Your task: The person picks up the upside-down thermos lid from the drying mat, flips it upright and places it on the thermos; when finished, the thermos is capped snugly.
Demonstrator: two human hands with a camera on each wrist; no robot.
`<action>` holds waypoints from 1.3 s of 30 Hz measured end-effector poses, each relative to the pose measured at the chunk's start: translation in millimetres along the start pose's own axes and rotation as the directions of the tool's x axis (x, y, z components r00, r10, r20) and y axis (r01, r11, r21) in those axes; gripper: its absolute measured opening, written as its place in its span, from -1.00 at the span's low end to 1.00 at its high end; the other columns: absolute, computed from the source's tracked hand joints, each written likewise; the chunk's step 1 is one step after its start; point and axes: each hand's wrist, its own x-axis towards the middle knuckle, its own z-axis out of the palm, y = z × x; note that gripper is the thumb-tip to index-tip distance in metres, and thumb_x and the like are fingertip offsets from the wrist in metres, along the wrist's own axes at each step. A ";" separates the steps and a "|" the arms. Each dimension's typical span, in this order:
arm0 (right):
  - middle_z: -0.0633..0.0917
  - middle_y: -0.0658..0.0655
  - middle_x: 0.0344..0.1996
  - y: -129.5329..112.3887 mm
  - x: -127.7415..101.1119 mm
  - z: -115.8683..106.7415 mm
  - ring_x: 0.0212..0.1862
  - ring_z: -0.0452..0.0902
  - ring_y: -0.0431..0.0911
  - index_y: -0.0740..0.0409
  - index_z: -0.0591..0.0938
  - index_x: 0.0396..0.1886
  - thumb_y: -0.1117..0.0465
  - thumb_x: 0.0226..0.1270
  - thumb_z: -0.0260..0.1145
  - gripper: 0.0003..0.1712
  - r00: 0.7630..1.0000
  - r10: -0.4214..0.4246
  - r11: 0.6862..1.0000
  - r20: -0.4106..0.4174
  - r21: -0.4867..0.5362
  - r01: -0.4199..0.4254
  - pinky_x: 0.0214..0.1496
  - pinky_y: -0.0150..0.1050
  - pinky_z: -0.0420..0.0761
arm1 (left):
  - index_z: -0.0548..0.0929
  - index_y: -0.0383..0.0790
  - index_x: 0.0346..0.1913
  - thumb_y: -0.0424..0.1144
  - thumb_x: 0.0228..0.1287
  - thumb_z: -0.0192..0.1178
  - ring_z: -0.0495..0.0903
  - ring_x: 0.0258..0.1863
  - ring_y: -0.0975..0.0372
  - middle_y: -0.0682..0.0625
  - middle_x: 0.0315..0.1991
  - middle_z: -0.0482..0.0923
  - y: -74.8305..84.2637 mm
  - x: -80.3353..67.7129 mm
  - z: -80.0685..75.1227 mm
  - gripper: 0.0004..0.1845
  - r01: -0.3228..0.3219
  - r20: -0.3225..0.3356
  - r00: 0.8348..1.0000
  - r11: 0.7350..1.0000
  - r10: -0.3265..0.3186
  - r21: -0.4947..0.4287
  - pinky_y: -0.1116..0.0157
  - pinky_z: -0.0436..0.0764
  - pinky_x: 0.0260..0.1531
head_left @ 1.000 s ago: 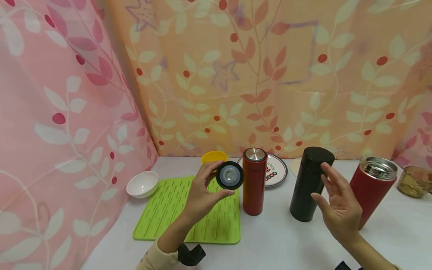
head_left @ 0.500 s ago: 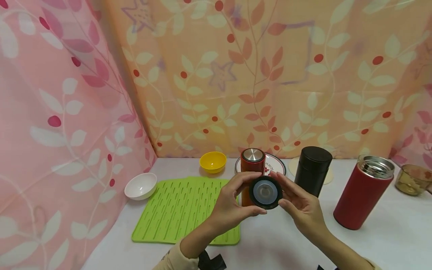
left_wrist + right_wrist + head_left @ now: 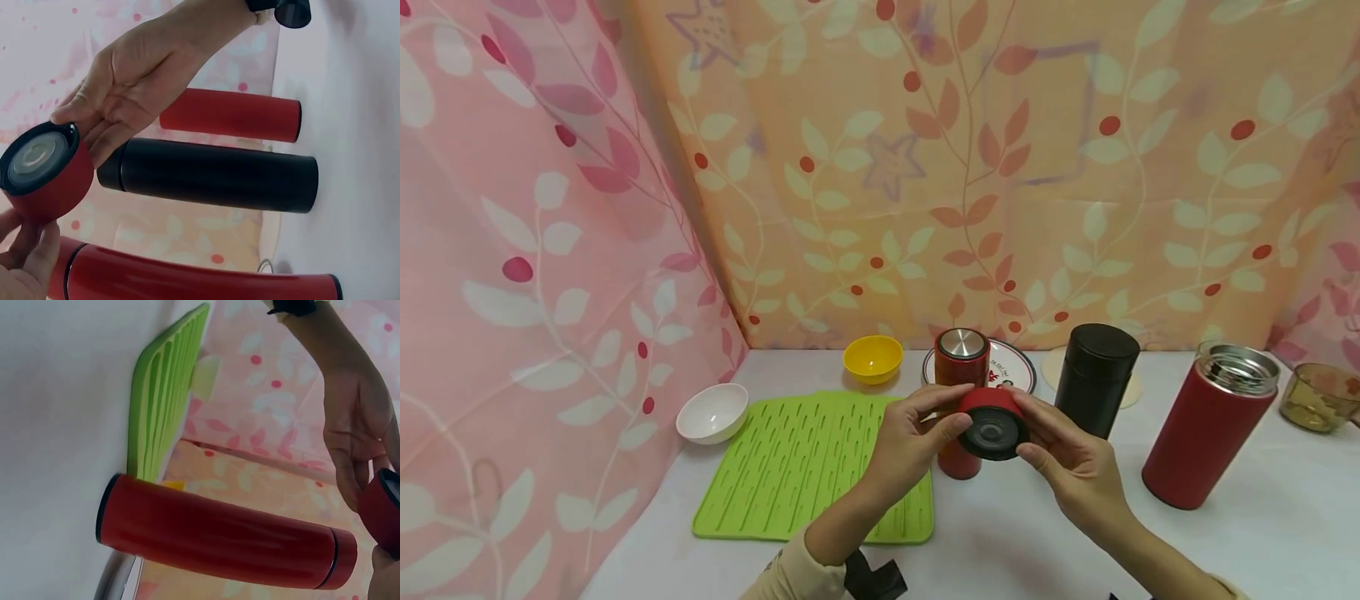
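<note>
A white tabletop (image 3: 1262, 533) is enclosed by leaf-patterned curtains (image 3: 550, 250) in pink and orange. On it lie a green ribbed drying mat (image 3: 805, 467), a white bowl (image 3: 712, 412) and a yellow bowl (image 3: 872, 358). A slim red flask with a steel top (image 3: 961, 360) stands in front of a printed plate (image 3: 1017, 372). To its right stand a black flask (image 3: 1096, 377) and an uncapped red flask (image 3: 1213, 425), whose steel mouth is exposed. An amber glass cup (image 3: 1318, 400) sits at the far right.

Both hands hold a red flask lid (image 3: 992, 421) above the table, in front of the slim red flask. The left hand (image 3: 910, 446) pinches the lid with thumb and fingers curled on its left side. The right hand (image 3: 1067, 462) grips the right side in the same way. The lid's black underside with its inner seal faces the head camera.

Step in hand, as judged: the lid is being turned over or inspected between the two hands. The uncapped red flask to the right appears to be its match. The likely next move calls for turning the lid open side down, carrying it over that steel mouth, seating it level and twisting it on while one hand steadies the body.
</note>
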 end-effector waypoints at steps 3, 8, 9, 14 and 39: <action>0.45 0.13 0.24 1.4 0.4 0.2 0.23 0.40 -0.14 0.55 0.28 0.22 0.68 0.07 0.14 -0.37 0.997 -0.081 0.995 0.007 0.053 0.081 0.14 -0.40 0.42 | 0.55 -0.29 0.08 -0.19 0.16 0.21 0.56 -0.04 0.20 -0.19 -0.02 0.53 -2.0 0.2 -0.4 -0.57 -0.065 0.019 0.998 0.998 0.066 -0.014 0.34 0.55 0.01; 0.41 0.11 0.27 1.8 3.8 -4.4 0.28 0.34 -0.20 0.45 0.21 0.31 0.59 0.24 0.04 -0.40 0.999 -0.020 0.998 0.031 0.067 0.018 0.17 -0.44 0.39 | 0.54 -0.35 0.05 -0.25 0.11 0.22 0.55 -0.01 0.18 -0.19 -0.02 0.52 -4.1 -0.4 1.0 -0.58 -0.230 0.028 0.973 0.972 0.229 0.036 0.30 0.54 0.03; 0.41 0.07 0.28 1.7 4.5 -5.7 0.29 0.32 -0.23 0.39 0.18 0.34 0.53 0.31 0.00 -0.41 0.999 0.021 0.997 0.045 0.068 -0.024 0.17 -0.45 0.40 | 0.54 -0.37 0.04 -0.28 0.10 0.22 0.54 0.01 0.17 -0.19 -0.02 0.51 -4.6 -0.7 1.7 -0.58 -0.267 0.033 0.964 0.962 0.265 0.052 0.29 0.54 0.03; 0.44 -0.05 0.25 0.2 4.7 -8.2 0.26 0.32 -0.27 0.27 0.20 0.36 0.23 0.45 -0.05 -0.47 0.982 0.150 0.975 0.116 0.145 -0.166 0.09 -0.44 0.49 | 0.52 -0.46 0.00 -0.50 0.00 0.26 0.49 0.04 0.06 -0.25 -0.01 0.49 -7.7 -0.7 5.6 -0.59 -0.448 0.090 0.894 0.887 0.440 0.112 0.23 0.58 -0.02; 0.35 0.40 0.25 -8.2 0.4 -21.4 0.32 0.28 -0.03 0.73 0.23 0.15 0.60 -0.04 0.30 -0.28 0.956 -0.293 0.955 0.031 0.062 0.291 0.23 -0.36 0.36 | 0.37 -0.39 0.22 -0.33 0.04 0.29 0.46 0.11 0.14 -0.23 0.15 0.40 -1.1 -0.4 10.1 -0.37 -0.306 0.104 0.945 0.950 0.310 -0.054 0.23 0.49 0.09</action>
